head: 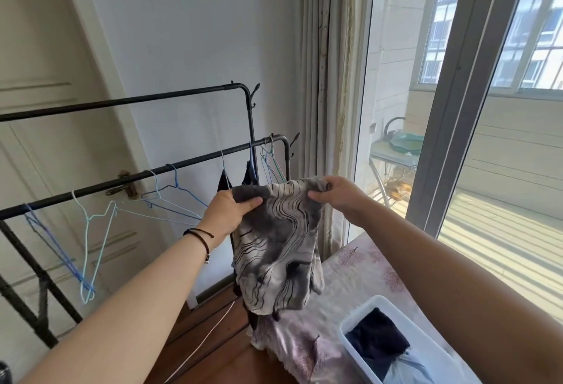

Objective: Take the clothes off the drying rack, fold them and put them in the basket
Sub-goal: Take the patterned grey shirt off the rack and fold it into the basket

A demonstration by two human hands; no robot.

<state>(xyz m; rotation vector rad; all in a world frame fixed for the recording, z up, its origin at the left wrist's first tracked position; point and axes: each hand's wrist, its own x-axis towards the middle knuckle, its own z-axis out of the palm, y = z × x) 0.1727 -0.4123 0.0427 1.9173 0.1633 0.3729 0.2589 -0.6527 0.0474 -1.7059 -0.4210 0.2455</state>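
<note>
Grey-and-cream fabric, marked with wavy dark lines, is pinched at its top edge by both sets of fingers: the left hand [234, 210] has its thumb pressed across one bunched corner, and the right hand [338, 196] nips the other corner between thumb and curled fingers. Both are closed on the cloth, neither spread. The patterned garment [277, 258] hangs straight down from that held edge, so its long axis runs vertically and its top edge runs nearly level from hand to hand, a little higher on the right. It is lifted clear in the air, in front of the drying rack [170, 167] and above the near corner of the bed [344, 274], its lower hem dangling close to the bedcover.

Outward from there, the rack's lower rail carries several bare wire hangers [91, 231], while a dark garment [227, 182] hangs just behind the left hand. The white basket [362, 350] sits on the bed, down and to the right of the held cloth, with dark and pale blue folded pieces already inside.

My reading is that folding comes next. The bed lies directly under the hem, so lowering the piece flat there looks the natural move; the right hand is the nearer one to the basket for placing it afterwards
</note>
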